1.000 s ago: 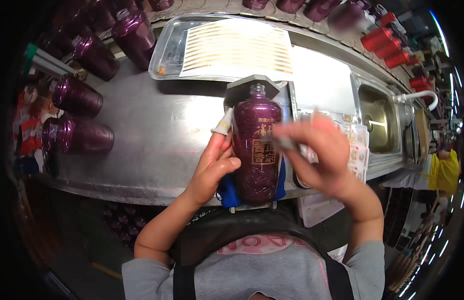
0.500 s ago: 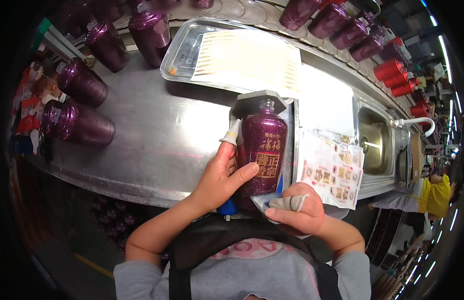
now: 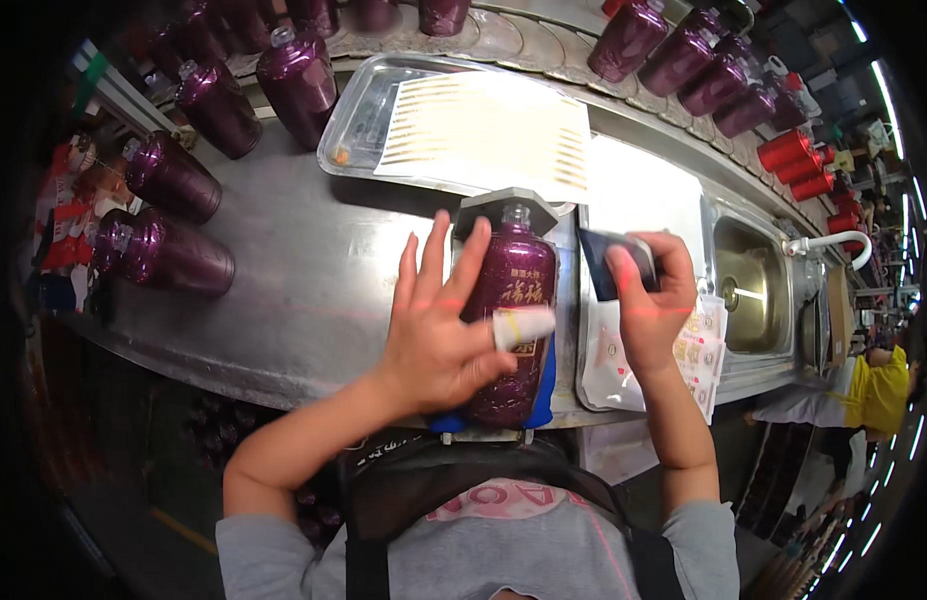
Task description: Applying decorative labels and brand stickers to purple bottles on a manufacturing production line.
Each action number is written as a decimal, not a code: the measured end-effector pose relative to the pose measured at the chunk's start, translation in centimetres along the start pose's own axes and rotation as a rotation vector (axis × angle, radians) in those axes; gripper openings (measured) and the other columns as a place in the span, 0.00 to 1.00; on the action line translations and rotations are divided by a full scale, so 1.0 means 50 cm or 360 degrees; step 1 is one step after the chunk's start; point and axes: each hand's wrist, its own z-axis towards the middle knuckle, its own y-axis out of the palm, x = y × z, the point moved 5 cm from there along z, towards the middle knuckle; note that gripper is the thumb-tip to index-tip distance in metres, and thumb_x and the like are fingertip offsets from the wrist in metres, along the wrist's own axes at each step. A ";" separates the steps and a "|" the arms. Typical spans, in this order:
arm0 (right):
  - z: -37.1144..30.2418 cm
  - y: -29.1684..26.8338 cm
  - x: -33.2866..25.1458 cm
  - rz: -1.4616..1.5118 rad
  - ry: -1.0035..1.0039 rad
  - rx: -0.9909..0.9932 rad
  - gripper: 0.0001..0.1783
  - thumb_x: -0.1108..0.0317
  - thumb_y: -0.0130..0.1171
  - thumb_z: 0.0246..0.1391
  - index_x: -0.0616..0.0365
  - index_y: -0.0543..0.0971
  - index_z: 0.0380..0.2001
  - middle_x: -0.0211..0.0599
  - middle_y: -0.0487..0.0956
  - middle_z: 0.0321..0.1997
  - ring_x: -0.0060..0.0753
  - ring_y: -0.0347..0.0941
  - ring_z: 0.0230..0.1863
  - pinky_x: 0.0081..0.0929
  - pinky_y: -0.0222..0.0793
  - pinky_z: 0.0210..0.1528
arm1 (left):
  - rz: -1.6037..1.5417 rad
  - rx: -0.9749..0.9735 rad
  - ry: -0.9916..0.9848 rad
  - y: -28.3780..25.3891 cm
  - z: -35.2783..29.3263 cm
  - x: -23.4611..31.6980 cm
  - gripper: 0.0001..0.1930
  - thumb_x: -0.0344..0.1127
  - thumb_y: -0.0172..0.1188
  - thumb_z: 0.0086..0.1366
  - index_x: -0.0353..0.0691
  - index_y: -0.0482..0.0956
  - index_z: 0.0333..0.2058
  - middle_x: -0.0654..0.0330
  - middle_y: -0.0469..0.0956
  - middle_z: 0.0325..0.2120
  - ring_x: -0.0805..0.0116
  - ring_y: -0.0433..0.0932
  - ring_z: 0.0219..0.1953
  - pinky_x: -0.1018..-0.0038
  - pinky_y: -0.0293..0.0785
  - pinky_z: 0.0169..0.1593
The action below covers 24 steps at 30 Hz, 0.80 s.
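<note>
A purple glittery bottle (image 3: 519, 262) with gold lettering lies in a fixture, its neck at a grey angular block (image 3: 481, 205) and blue supports (image 3: 546, 385) by its base. Spread over the bottle's left side and front is my left hand (image 3: 429, 345), open, its white-covered finger across the gold lettering. That hand hides part of the label. To the right of the bottle, my right hand (image 3: 656, 315) grips a dark flat scraper (image 3: 604, 268) between thumb and fingers, raised above the board. Printed transfer sheets (image 3: 706, 365) lie below the right hand, partly behind its wrist.
A metal tray (image 3: 346, 168) holds a white sheet with gold stripes (image 3: 484, 130). Several purple bottles (image 3: 174, 180) stand at the left, more along the far conveyor (image 3: 529, 40) with red bottles (image 3: 784, 145). A sink (image 3: 749, 285) with a white tap is at right. Someone in yellow (image 3: 874, 390) is farther right.
My right hand has moved up and right with the scraper, away from the bottle's base. My left hand has gone from holding the bottle's side to spread fingers across its front.
</note>
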 end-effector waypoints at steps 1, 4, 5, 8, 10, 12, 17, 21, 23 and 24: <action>-0.010 -0.006 -0.006 -0.0021 -0.0046 0.0016 0.09 0.75 0.64 0.51 0.62 0.74 0.34 0.28 0.75 0.31 0.16 0.68 0.30 0.14 0.66 0.34 | -0.0039 0.0064 0.0002 0.001 0.024 -0.016 0.19 0.61 0.49 0.63 0.67 0.81 0.48 0.44 0.48 0.68 0.31 0.44 0.67 0.36 0.39 0.63; -0.059 0.001 -0.052 0.0037 -0.0115 -0.0171 0.09 0.75 0.64 0.51 0.62 0.75 0.34 0.29 0.75 0.29 0.16 0.68 0.29 0.15 0.65 0.33 | 0.0050 0.0073 0.0006 -0.001 0.058 -0.043 0.23 0.59 0.43 0.67 0.58 0.81 0.49 0.42 0.46 0.68 0.34 0.41 0.69 0.44 0.36 0.66; -0.076 -0.003 -0.058 -0.0070 -0.0157 -0.0313 0.09 0.75 0.65 0.50 0.62 0.75 0.34 0.31 0.76 0.29 0.18 0.69 0.28 0.16 0.66 0.32 | 0.0051 0.0073 0.0017 0.006 0.056 -0.042 0.23 0.59 0.43 0.67 0.58 0.81 0.49 0.42 0.46 0.68 0.34 0.41 0.69 0.44 0.36 0.66; -0.096 0.041 -0.090 -0.0208 -0.0477 -0.0641 0.09 0.72 0.66 0.48 0.61 0.76 0.31 0.37 0.76 0.26 0.27 0.72 0.26 0.22 0.67 0.30 | -0.0234 0.0156 -0.0076 0.020 0.012 -0.043 0.19 0.55 0.48 0.66 0.61 0.80 0.50 0.44 0.47 0.68 0.31 0.42 0.68 0.37 0.36 0.64; -0.066 0.045 -0.060 -0.0174 -0.0426 -0.0464 0.09 0.72 0.66 0.48 0.61 0.76 0.30 0.34 0.76 0.25 0.26 0.71 0.24 0.21 0.66 0.28 | -0.0342 0.0177 -0.0157 0.023 -0.049 -0.034 0.20 0.55 0.46 0.67 0.60 0.79 0.52 0.42 0.46 0.68 0.30 0.42 0.67 0.37 0.36 0.63; -0.009 0.038 -0.019 -0.0135 -0.0119 -0.0153 0.08 0.72 0.65 0.49 0.61 0.75 0.31 0.33 0.76 0.26 0.23 0.70 0.25 0.19 0.65 0.28 | -0.0367 0.0182 -0.0198 0.017 -0.091 -0.024 0.21 0.56 0.45 0.68 0.60 0.79 0.53 0.40 0.47 0.67 0.30 0.43 0.67 0.38 0.36 0.64; 0.007 0.080 -0.110 -0.0429 -0.1067 -0.0442 0.11 0.76 0.68 0.41 0.58 0.78 0.31 0.32 0.76 0.28 0.28 0.71 0.28 0.23 0.67 0.30 | -0.0252 0.0126 -0.0227 0.000 -0.125 -0.006 0.23 0.59 0.45 0.67 0.57 0.81 0.50 0.41 0.48 0.67 0.34 0.44 0.68 0.42 0.37 0.65; -0.102 0.098 -0.146 -0.0431 -0.1648 -0.0985 0.11 0.72 0.67 0.34 0.52 0.79 0.26 0.30 0.72 0.26 0.36 0.73 0.32 0.33 0.71 0.32 | -0.0522 0.0259 -0.0286 -0.022 -0.135 -0.009 0.23 0.53 0.48 0.68 0.44 0.80 0.50 0.38 0.49 0.66 0.39 0.49 0.68 0.50 0.42 0.67; -0.116 0.087 -0.168 -0.0264 -0.1605 -0.1248 0.09 0.71 0.65 0.35 0.54 0.78 0.26 0.30 0.70 0.26 0.36 0.72 0.33 0.33 0.70 0.31 | -0.0709 0.0299 -0.0400 -0.022 -0.138 -0.022 0.25 0.48 0.52 0.66 0.32 0.76 0.52 0.35 0.51 0.65 0.43 0.55 0.66 0.59 0.50 0.66; -0.114 0.082 -0.172 -0.0183 -0.1521 -0.1328 0.09 0.71 0.64 0.36 0.54 0.78 0.26 0.30 0.70 0.27 0.36 0.72 0.33 0.32 0.69 0.31 | -0.0738 0.0265 -0.0353 -0.020 -0.135 -0.020 0.25 0.48 0.52 0.66 0.32 0.76 0.52 0.35 0.51 0.65 0.43 0.55 0.66 0.59 0.50 0.66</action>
